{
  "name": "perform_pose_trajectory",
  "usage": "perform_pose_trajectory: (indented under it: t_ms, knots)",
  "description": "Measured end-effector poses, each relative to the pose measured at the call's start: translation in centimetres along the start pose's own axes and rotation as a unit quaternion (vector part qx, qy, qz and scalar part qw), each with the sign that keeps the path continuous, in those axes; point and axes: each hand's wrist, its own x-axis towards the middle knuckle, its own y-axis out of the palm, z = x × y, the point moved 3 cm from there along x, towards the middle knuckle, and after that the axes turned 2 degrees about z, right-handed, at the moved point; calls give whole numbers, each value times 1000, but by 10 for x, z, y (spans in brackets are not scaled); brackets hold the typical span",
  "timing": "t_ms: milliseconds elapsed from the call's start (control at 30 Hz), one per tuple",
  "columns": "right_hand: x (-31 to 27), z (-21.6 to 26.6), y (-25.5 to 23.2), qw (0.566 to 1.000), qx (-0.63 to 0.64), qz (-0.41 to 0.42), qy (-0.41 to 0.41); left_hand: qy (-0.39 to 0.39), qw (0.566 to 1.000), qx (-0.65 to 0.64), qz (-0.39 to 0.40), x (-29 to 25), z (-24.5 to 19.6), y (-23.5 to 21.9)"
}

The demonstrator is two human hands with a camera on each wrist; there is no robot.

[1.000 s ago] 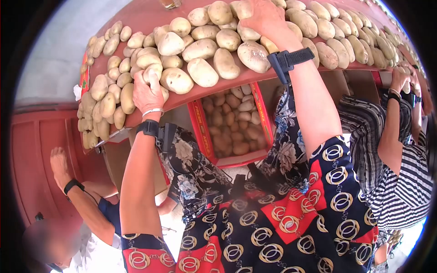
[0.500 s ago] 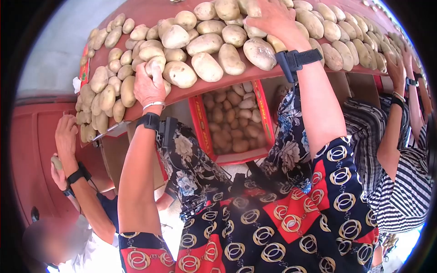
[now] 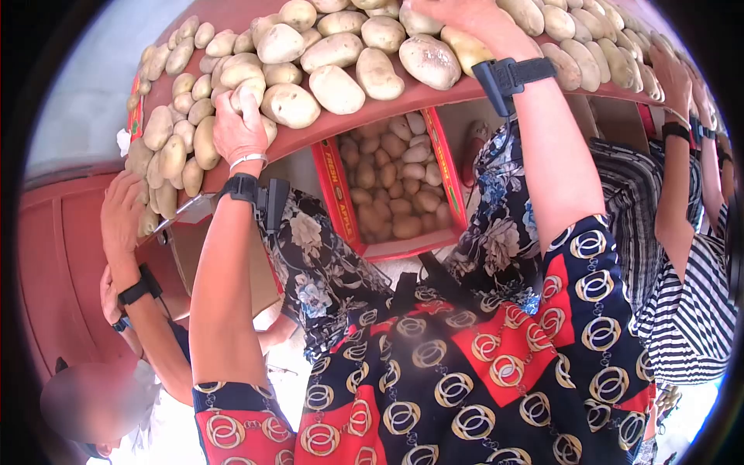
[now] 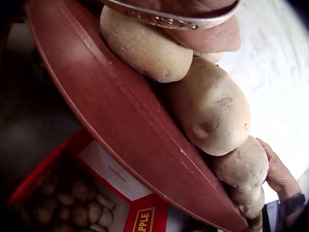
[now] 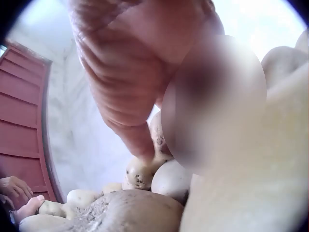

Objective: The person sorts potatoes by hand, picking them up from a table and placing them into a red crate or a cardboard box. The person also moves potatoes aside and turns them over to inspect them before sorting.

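Observation:
Many pale potatoes (image 3: 335, 90) lie in a heap along the edge of a red-brown tabletop (image 3: 298, 139). My left hand (image 3: 239, 128) is at the front edge of the heap, its thumb and fingers round a small potato (image 3: 251, 87). In the right wrist view, that hand's thumb (image 5: 34, 205) shows against the potato. Farther back and right, my right hand (image 3: 469, 17) reaches over the heap, partly cut off by the top of the head view. One of its digits (image 5: 137, 140) bends down onto a soil-marked potato (image 5: 140, 175). I cannot tell whether it grips one.
Below the table edge, between the knees, stands a red carton (image 3: 333, 190) marked APPLE, holding many potatoes (image 3: 391, 190). A neighbour's hand (image 3: 122, 209) is at the table's left end. Another person's hands (image 3: 673, 85) reach the heap at the right. A red door (image 3: 58, 263) stands at left.
My hands keep their places on the heap while the head view shifts slightly. The left neighbour's hand rises to the table edge. The right neighbour's hands move up onto the potatoes.

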Motion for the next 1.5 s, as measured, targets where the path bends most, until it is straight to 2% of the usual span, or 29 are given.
perform_pose_trajectory:
  t_ms: [33,100,167,233,467,533,567,633,667,733,767,833,867,967,1033,1167,1233,1267,1333,1367,1433,1467,1500]
  knots:
    - [-1,0,-1,1000,3,1,1,4,1000,-5,6,0,1,-1]
    - [1,-1,-14,997,30,-65,-30,10,1000,-4,-9,1,0,-1]
    - [-3,0,-16,996,13,-69,-49,12,1000,2,-21,-2,1,1]
    - [-14,13,-17,997,-34,67,-15,5,1000,-12,-8,-5,-1,-1]
    - [-11,-9,-8,991,87,97,-23,-7,1000,-15,-4,0,-1,-3]
    - [-9,-11,-8,987,139,67,-35,-8,1000,-13,-4,0,2,-1]
    - [-6,-10,-5,987,139,67,-34,-10,1000,-9,-3,1,3,-1]
    - [-3,-9,-4,999,39,-7,-10,1,1000,-6,-11,1,2,1]
    - [-5,-11,-6,999,39,-8,-7,4,1000,-7,-12,-1,3,1]
    - [-5,-9,-10,995,79,54,-33,14,1000,-7,-15,3,2,-1]
    - [-3,-6,-11,995,79,50,-35,-1,1000,-1,-3,3,2,-1]
    - [-4,-4,-9,994,60,88,1,-20,1000,5,14,2,2,1]
    - [-5,-6,-7,994,58,92,5,-9,1000,1,-1,2,1,0]
    - [2,-12,0,994,89,67,-9,1,1000,-2,-10,3,3,3]
    - [6,-14,3,998,50,-30,3,-4,1000,-15,-6,2,3,1]
    - [2,-14,-3,997,65,31,6,18,999,-41,-6,1,4,-1]
    - [-4,-3,-7,995,14,95,-3,25,999,-44,2,1,5,-1]
    - [-3,-4,-4,995,11,97,-4,18,999,-46,18,2,6,-1]
    - [-3,-8,-1,999,3,38,-16,14,998,-54,32,2,6,-3]
    - [-8,-9,-1,999,23,-28,-5,9,998,-50,29,0,5,-3]
    - [-4,-9,-12,972,210,-102,-9,16,998,-58,12,-2,0,-4]
    - [-2,-10,-22,956,249,-115,101,3,998,-60,18,-2,-4,-4]
    - [-4,-8,-34,969,161,-168,-79,-6,998,-60,26,-2,-4,-5]
